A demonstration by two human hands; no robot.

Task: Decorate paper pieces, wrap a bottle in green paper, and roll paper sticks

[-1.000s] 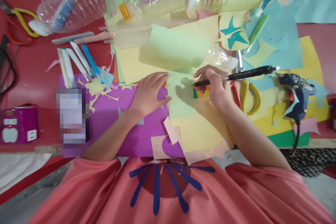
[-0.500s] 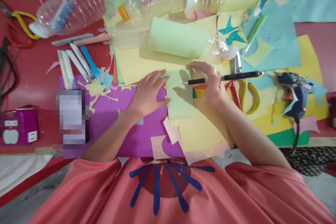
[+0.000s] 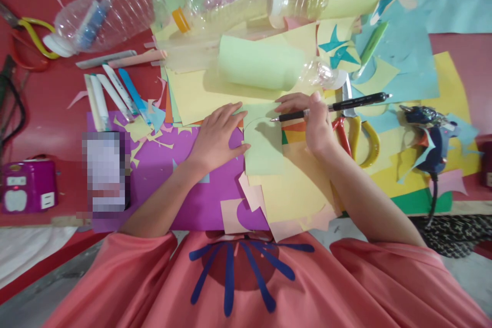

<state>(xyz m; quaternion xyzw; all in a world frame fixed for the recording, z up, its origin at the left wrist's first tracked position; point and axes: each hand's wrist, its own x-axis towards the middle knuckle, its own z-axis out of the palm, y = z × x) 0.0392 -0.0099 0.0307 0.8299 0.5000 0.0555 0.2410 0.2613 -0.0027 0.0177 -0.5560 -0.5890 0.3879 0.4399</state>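
A light green piece of paper (image 3: 263,151) lies in front of me, with a thin curved line drawn near its top. My left hand (image 3: 220,136) rests flat with fingers spread, its fingertips and thumb at the paper's left edge. In my right hand (image 3: 317,120) is a black pen (image 3: 353,102), its tip at the upper right part of the green paper; I cannot tell whether it touches. Beneath are a cream sheet (image 3: 295,195) and a purple sheet (image 3: 184,195). Just right of the right hand lie scissors (image 3: 371,143) with red and yellow handles.
Behind the paper lies a bottle wrapped in green paper (image 3: 257,61). Clear plastic bottles (image 3: 126,0) line the back. Several markers (image 3: 111,93) and a phone (image 3: 105,174) are on the left, beside a purple box (image 3: 28,184). A dark blue glue gun (image 3: 434,146) lies on the right.
My right hand has shifted slightly, and the pen tip has moved a little right and up along the curve, its back end tilting upward. The wrapped bottle has rolled slightly toward me. My left hand stays put.
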